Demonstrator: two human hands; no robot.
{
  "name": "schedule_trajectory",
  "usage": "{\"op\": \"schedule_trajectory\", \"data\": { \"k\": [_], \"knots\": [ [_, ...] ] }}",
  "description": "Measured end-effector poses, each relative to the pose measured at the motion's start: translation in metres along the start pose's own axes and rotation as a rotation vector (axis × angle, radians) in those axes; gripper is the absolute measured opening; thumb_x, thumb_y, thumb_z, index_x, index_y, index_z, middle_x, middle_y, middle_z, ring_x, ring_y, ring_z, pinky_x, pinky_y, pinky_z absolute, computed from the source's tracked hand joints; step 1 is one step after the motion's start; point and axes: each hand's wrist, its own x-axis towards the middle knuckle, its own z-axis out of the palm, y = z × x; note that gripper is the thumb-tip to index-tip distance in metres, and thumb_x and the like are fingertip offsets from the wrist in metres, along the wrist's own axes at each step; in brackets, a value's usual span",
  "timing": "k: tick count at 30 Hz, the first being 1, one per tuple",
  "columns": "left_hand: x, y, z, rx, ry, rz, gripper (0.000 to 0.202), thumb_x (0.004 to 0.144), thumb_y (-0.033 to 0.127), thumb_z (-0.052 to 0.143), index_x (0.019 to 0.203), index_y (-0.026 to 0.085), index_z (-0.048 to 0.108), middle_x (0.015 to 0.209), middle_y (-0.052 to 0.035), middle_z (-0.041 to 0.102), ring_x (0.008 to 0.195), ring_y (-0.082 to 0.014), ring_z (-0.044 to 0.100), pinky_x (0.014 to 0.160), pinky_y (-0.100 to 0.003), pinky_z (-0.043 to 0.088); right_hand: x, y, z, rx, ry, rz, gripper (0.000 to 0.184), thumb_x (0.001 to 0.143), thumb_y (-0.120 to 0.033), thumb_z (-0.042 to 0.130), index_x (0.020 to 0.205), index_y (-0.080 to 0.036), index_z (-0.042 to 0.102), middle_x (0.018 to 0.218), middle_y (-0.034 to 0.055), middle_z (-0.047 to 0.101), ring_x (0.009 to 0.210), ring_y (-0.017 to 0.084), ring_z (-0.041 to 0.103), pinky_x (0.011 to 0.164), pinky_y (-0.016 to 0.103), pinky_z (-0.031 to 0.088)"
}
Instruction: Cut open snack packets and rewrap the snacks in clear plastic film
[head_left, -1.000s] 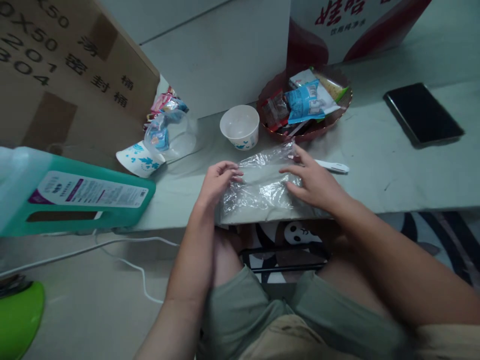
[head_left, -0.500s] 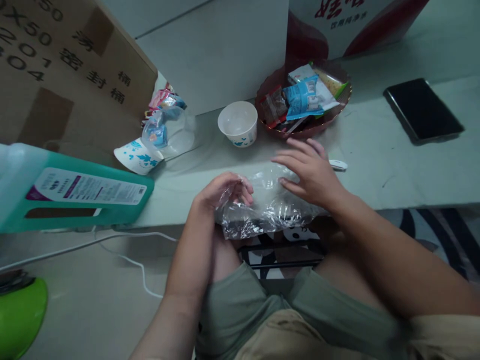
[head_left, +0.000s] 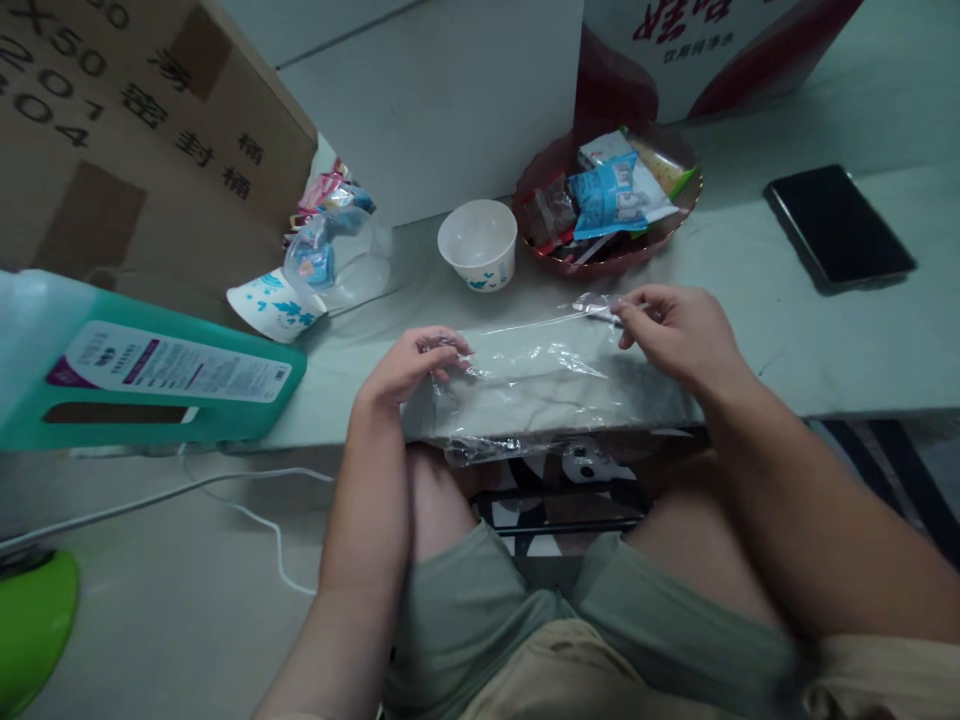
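A clear plastic bag [head_left: 540, 375] lies stretched between my hands at the table's front edge, its lower part hanging over that edge. My left hand [head_left: 420, 365] grips the bag's left upper corner with curled fingers. At the opposite upper corner, my right hand [head_left: 671, 325] pinches the film between thumb and fingers. Just beyond the bag stands a white paper bowl [head_left: 480, 245] with blue leaf prints, upright. To its right sits a reddish scalloped dish [head_left: 600, 262] holding several wrapped snacks, among them a blue packet [head_left: 604, 200].
A black phone [head_left: 840, 225] lies at the right. On the left are a jug of green liquid [head_left: 172, 375], a tipped paper bowl [head_left: 274, 305], a clear plastic container [head_left: 352, 260] and a large cardboard box [head_left: 180, 150]. A white cable [head_left: 277, 535] trails below the table.
My right hand has moved right and closed on the bag's corner. The bag, crumpled before, is now spread flatter and wider. My left hand has shifted slightly left.
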Motion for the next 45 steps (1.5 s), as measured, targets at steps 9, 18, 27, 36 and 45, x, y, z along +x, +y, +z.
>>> {"op": "schedule_trajectory", "data": {
  "k": [9,18,27,36,45],
  "knots": [
    [0.018,-0.002,0.013,-0.139,0.183,0.002,0.052,0.061,0.064,0.086,0.07,0.018,0.063,0.052,0.0033,0.046,0.043,-0.0063,0.044,0.037,-0.019,0.015,-0.004,0.008,-0.018,-0.207,0.085,-0.194,0.042,0.078,-0.048,0.071,0.111,-0.021,0.074,0.113,0.0138,0.077,0.1,0.034,0.072,0.088,0.05,0.057],
    [0.013,0.009,0.034,0.045,-0.056,0.054,0.06,0.071,0.081,0.071,0.068,0.021,0.065,0.047,0.0003,0.052,0.039,-0.0084,0.043,0.04,-0.024,0.021,-0.015,-0.015,0.028,0.0,-0.47,-0.441,0.074,0.076,-0.038,0.077,0.144,-0.019,0.053,0.127,0.0141,0.074,0.11,0.028,0.072,0.093,0.042,0.057],
    [0.011,-0.002,0.013,-0.444,0.08,0.243,0.072,0.068,0.083,0.071,0.103,0.02,0.073,0.108,-0.0102,0.077,0.104,-0.0223,0.072,0.079,-0.029,0.056,-0.005,-0.009,0.043,0.378,-0.301,-0.2,0.007,0.082,-0.027,0.059,0.084,-0.021,0.063,0.071,0.0002,0.07,0.061,0.014,0.066,0.06,0.028,0.048],
    [0.004,-0.009,0.039,-0.492,-0.339,0.146,0.095,0.047,0.075,0.089,0.122,0.02,0.071,0.14,-0.0169,0.067,0.132,-0.0369,0.062,0.105,-0.045,0.053,0.013,-0.007,0.053,0.862,0.19,0.134,0.019,0.089,-0.035,0.061,0.092,-0.027,0.046,0.079,-0.0034,0.071,0.058,0.01,0.069,0.052,0.02,0.051],
    [0.011,-0.004,0.032,-0.169,0.133,0.09,0.03,0.085,0.041,0.072,0.102,0.018,0.065,0.064,0.0002,0.072,0.051,-0.0113,0.068,0.047,-0.018,0.045,0.009,0.004,0.042,0.603,0.163,0.002,0.023,0.093,-0.048,0.062,0.098,-0.026,0.056,0.074,-0.0019,0.068,0.044,0.009,0.057,0.039,0.021,0.039]
  ]
}}
